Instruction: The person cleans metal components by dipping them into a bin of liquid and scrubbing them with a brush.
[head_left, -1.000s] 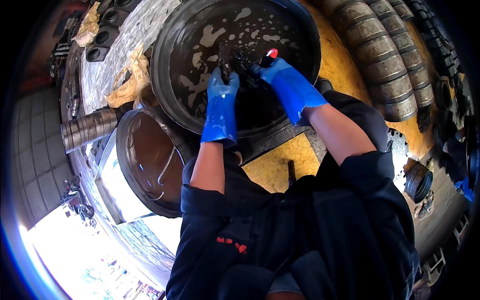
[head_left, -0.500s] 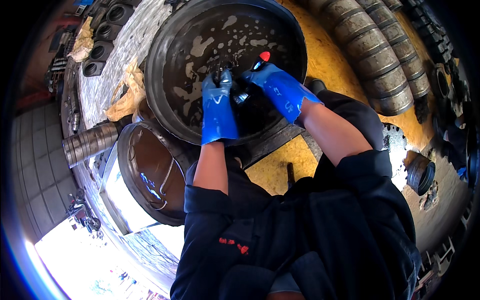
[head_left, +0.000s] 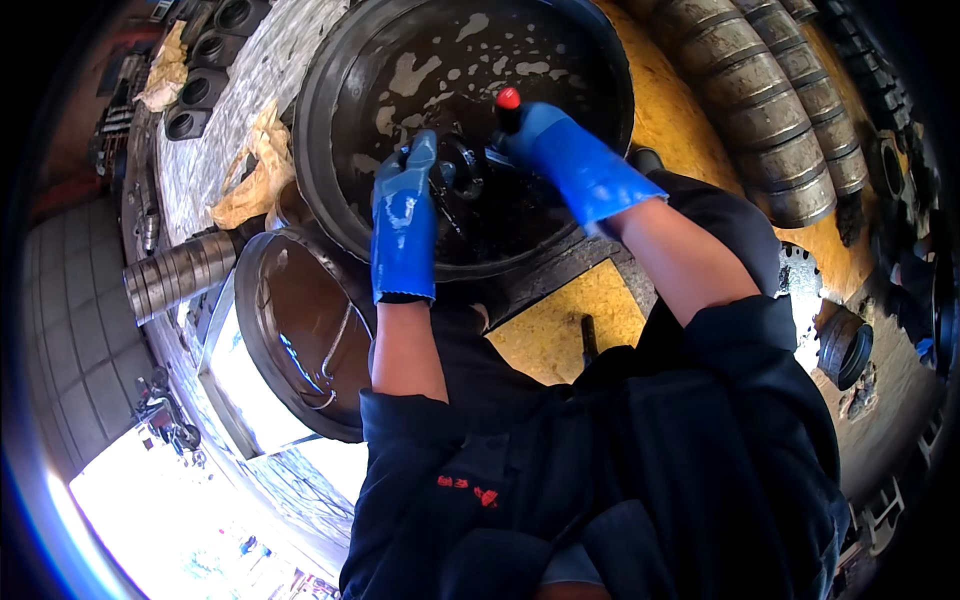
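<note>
Both my hands wear long blue rubber gloves over a large round black basin [head_left: 312,180] of dark, oily liquid with pale foam patches. My left hand [head_left: 404,180] is closed on the left side of a black, wet metal part [head_left: 472,172] with a ring-like opening. Just right of it, my right hand [head_left: 540,138] grips a dark-handled tool [head_left: 509,100] with a red end pointing up and away. The tool's working end is mostly hidden by the glove and the dark liquid, so its kind does not show.
Left of my legs stands a second round tub [head_left: 290,330] of brown liquid with a bent wire handle in it. Ribbed metal cylinders [head_left: 770,120] lie at the right, and another [head_left: 180,275] at the left. Crumpled tan paper [head_left: 255,180] lies beside the basin.
My hands have moved apart: the left slightly left with the metal part, the right up with the tool. The part's ring shape now shows between them. The view has shifted slightly.
</note>
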